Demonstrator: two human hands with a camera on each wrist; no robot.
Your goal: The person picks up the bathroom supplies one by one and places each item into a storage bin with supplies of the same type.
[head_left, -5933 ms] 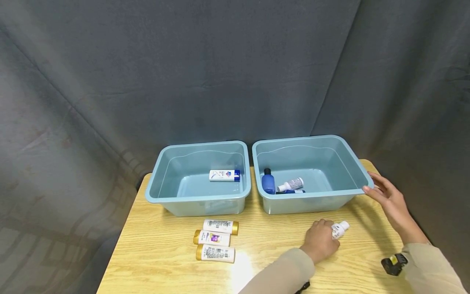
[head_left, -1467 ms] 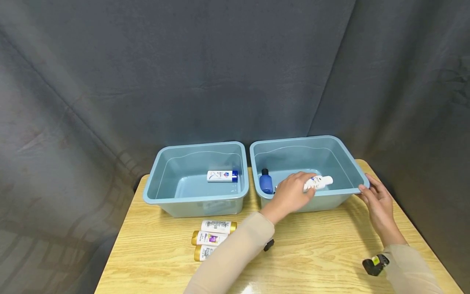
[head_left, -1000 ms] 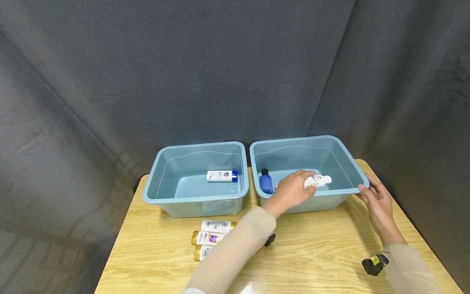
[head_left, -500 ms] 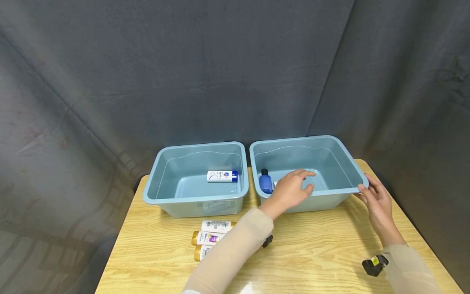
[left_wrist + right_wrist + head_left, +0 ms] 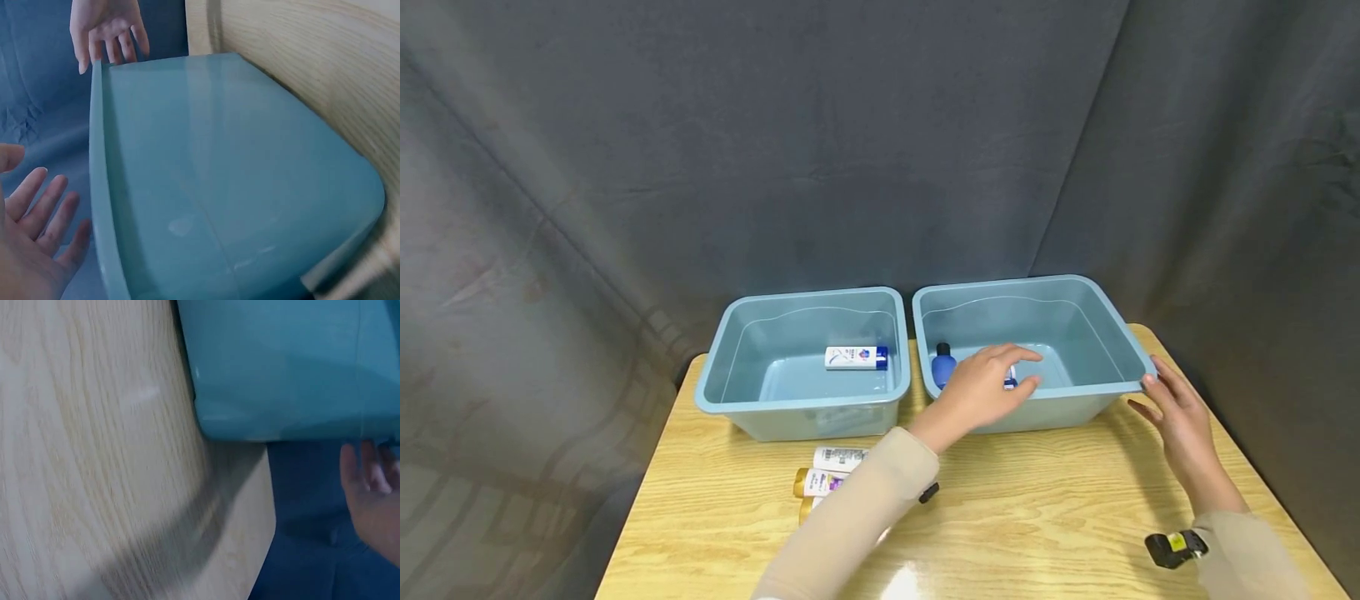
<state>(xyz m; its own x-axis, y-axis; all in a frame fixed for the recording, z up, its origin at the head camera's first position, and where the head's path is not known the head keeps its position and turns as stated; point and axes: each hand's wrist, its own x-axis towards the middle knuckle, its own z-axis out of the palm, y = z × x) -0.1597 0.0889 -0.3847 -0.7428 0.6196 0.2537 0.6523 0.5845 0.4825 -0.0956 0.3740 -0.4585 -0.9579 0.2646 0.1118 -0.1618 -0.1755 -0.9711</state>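
My left hand (image 5: 981, 387) is over the front rim of the right blue bin (image 5: 1105, 389), fingers and thumb spread with nothing between them. Its spread fingers also show at the lower left of the left wrist view. Inside that bin lie a blue bottle with a black cap (image 5: 943, 367) and, partly hidden behind my hand, a white and blue piece of another bottle (image 5: 1011, 379). Other bottles there are hidden. At the bin's front right corner is my right hand (image 5: 1183, 417), its fingers loosely extended and touching or close to the rim.
The left blue bin (image 5: 797, 407) holds a white bottle with a blue cap (image 5: 856, 358). Several white bottles with gold caps (image 5: 823, 482) lie on the wooden table (image 5: 1037, 517) in front, partly covered by my left sleeve. A grey curtain (image 5: 850, 167) hangs behind.
My left hand carried a white bottle from the table into the right bin and let go of it. Since then it has drawn slightly left. My right hand's fingers have loosened at the rim.
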